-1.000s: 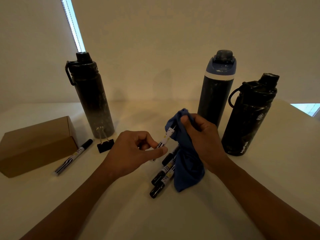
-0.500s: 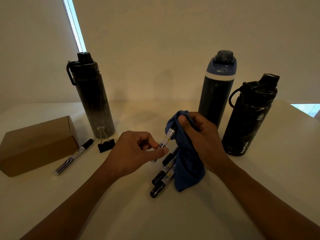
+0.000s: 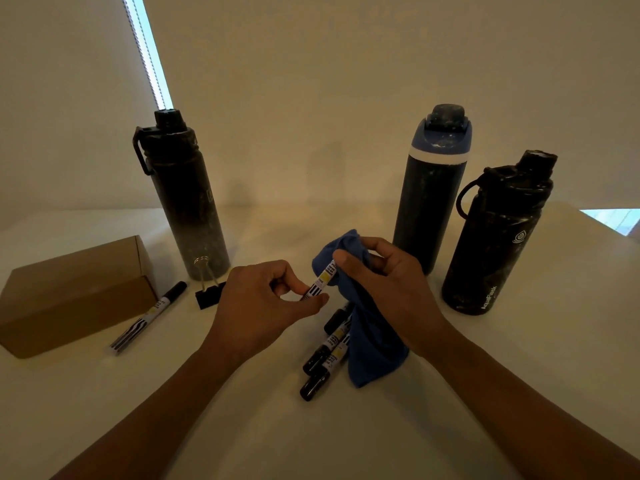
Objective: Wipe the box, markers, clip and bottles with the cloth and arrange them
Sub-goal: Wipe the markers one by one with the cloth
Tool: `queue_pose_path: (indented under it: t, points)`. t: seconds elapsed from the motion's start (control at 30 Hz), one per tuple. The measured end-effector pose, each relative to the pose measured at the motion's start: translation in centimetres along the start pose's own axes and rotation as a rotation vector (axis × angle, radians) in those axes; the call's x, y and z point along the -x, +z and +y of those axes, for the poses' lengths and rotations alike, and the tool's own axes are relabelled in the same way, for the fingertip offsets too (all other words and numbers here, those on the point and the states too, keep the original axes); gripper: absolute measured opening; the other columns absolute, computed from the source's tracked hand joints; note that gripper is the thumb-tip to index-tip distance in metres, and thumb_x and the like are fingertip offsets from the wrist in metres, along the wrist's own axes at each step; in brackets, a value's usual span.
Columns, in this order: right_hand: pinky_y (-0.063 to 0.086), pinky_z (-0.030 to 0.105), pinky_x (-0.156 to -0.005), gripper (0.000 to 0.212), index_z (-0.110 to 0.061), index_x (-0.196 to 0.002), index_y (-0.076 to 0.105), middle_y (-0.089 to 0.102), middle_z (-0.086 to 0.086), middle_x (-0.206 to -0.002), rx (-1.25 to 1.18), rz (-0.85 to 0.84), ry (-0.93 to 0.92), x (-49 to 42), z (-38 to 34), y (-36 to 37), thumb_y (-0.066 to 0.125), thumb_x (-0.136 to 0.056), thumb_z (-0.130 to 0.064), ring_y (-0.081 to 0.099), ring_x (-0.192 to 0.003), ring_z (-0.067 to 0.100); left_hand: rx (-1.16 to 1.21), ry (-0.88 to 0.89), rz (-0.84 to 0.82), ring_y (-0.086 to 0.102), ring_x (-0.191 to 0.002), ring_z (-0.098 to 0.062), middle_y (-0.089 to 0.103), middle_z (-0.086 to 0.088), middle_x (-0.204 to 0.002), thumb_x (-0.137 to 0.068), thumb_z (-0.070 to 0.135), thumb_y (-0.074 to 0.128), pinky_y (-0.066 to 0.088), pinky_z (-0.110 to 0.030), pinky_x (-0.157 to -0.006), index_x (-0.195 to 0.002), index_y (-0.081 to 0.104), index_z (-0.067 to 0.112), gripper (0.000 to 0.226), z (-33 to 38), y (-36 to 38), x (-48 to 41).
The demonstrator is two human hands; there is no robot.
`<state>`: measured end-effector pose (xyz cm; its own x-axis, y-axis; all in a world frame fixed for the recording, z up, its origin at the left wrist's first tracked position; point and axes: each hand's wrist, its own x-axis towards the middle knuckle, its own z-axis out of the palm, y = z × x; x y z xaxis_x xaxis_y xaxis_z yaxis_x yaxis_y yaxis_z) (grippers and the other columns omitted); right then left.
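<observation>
My left hand [image 3: 263,303] pinches the lower end of a white-labelled marker [image 3: 321,281] held above the table. My right hand [image 3: 388,285] grips the blue cloth [image 3: 370,341] wrapped round the marker's upper end; the cloth hangs down to the table. Three more markers [image 3: 325,355] lie side by side beneath, partly under the cloth. Another marker [image 3: 149,317] lies beside the brown cardboard box [image 3: 69,292] at the left. A black binder clip [image 3: 209,294] stands in front of the left black bottle [image 3: 187,202]. At the right stand a blue-lidded bottle [image 3: 431,199] and a black bottle [image 3: 498,237].
Everything sits on a pale table [image 3: 519,358] that meets a plain wall behind the bottles. A bright window strip [image 3: 149,50] runs up the wall at the left. The table's right corner [image 3: 609,220] shows near the far right.
My right hand with the cloth has slid a little along the marker's upper end. My left hand keeps its pinch, and nothing on the table has moved.
</observation>
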<state>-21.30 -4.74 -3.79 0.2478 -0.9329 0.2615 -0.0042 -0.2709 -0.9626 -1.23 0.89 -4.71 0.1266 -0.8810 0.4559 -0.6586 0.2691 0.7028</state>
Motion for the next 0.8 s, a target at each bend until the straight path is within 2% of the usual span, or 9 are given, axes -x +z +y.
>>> queue_pose_path:
  t: [0.1,0.23,0.33,0.43,0.53,0.63,0.73,0.8]
  points:
    - [0.063,0.038,-0.085,0.03,-0.021,-0.12,0.068,0.079,-0.003,-0.097,-0.021,0.032,-0.008,-0.2,-0.3,-0.3,0.071,-0.093,-0.035,0.076,-0.091,0.015,-0.007,0.006,-0.01,0.043,-0.051,-0.011,0.052,0.009,-0.056,-0.066,0.065,0.087,0.043,-0.034,-0.053,-0.072,0.069,0.032,0.038,0.3,0.1,0.1]
    - [0.062,0.037,-0.086,0.022,-0.019,-0.112,0.074,0.078,0.0,-0.098,-0.121,0.124,0.001,-0.5,-0.7,-1.2,0.068,-0.096,-0.033,0.075,-0.093,0.017,-0.079,0.019,-0.069,0.057,-0.061,-0.014,0.061,0.013,-0.07,-0.07,0.08,0.074,0.049,-0.031,-0.057,-0.079,0.073,0.04,0.041,0.2,-0.7,-0.3]
    - [0.062,0.036,-0.085,0.021,-0.017,-0.108,0.076,0.078,0.004,-0.097,-0.173,0.144,0.023,-0.5,-0.6,-1.3,0.069,-0.096,-0.033,0.075,-0.093,0.02,-0.091,0.046,-0.128,0.061,-0.065,-0.013,0.066,0.016,-0.076,-0.077,0.075,0.072,0.052,-0.028,-0.057,-0.082,0.076,0.042,0.034,-0.1,-0.9,-0.4]
    - [0.06,0.039,-0.079,0.021,-0.018,-0.102,0.075,0.077,0.006,-0.092,-0.109,0.105,0.033,-0.1,-0.2,-0.4,0.07,-0.094,-0.037,0.073,-0.086,0.025,-0.048,0.07,-0.122,0.06,-0.062,-0.017,0.067,0.012,-0.072,-0.079,0.068,0.074,0.053,-0.037,-0.058,-0.08,0.078,0.037,0.031,-0.1,-0.4,-0.2]
    - [0.057,0.039,-0.076,0.021,-0.019,-0.098,0.075,0.076,0.004,-0.087,-0.084,0.087,0.049,0.0,0.0,0.0,0.071,-0.093,-0.04,0.071,-0.079,0.023,-0.041,0.088,-0.148,0.061,-0.062,-0.018,0.068,0.012,-0.072,-0.079,0.071,0.073,0.054,-0.041,-0.06,-0.08,0.079,0.038,0.033,-0.1,-0.1,-0.1]
    - [0.057,0.046,-0.078,0.024,-0.022,-0.1,0.075,0.073,0.01,-0.094,-0.124,0.092,0.06,0.0,0.0,0.0,0.066,-0.095,-0.043,0.069,-0.088,0.035,-0.032,0.078,-0.188,0.061,-0.063,-0.017,0.07,0.013,-0.076,-0.077,0.072,0.073,0.054,-0.042,-0.06,-0.083,0.08,0.041,0.033,0.0,-0.1,-0.1]
    - [0.056,0.047,-0.076,0.027,-0.024,-0.1,0.076,0.072,0.012,-0.096,-0.128,0.108,0.067,0.0,-0.1,0.2,0.06,-0.099,-0.046,0.068,-0.091,0.038,-0.004,0.085,-0.237,0.058,-0.06,-0.019,0.071,0.014,-0.076,-0.079,0.066,0.075,0.052,-0.043,-0.059,-0.083,0.081,0.038,0.029,0.1,0.2,0.1]
    - [0.059,0.05,-0.082,0.026,-0.03,-0.097,0.078,0.075,0.009,-0.098,-0.159,0.146,0.076,-0.1,-0.3,0.3,0.057,-0.101,-0.045,0.069,-0.096,0.036,0.008,0.074,-0.27,0.057,-0.059,-0.021,0.072,0.015,-0.076,-0.081,0.061,0.076,0.052,-0.043,-0.059,-0.081,0.081,0.036,0.026,0.3,0.2,0.2]
